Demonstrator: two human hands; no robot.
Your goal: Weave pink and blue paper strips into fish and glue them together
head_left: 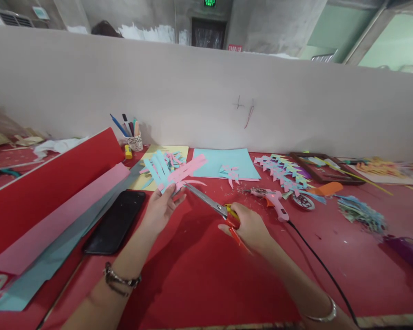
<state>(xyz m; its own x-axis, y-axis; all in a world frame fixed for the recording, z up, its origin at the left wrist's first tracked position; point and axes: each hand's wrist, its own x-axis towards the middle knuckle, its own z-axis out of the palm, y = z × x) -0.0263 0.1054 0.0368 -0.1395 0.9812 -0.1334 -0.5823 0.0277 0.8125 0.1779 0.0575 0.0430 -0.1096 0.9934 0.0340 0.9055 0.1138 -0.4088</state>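
Over the red tabletop [192, 284], both bare hands converge: the left hand [160, 211], raised, pinches a fringed pink and pale-blue paper bundle [172, 178] between thumb and fingers; the right hand [253, 224], knuckles up, grips long-bladed metal scissors [214, 206] with red-and-yellow handles. Beyond the left fingers, blue strips [160, 167] fan forward-left, pink strips [189, 169] forward-right. The scissors' long axis slants forward-left from the right fingers, tips near the left ones (whether touching paper, I cannot tell).

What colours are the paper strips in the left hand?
Pink and light blue; the paper strips show best in the head view.
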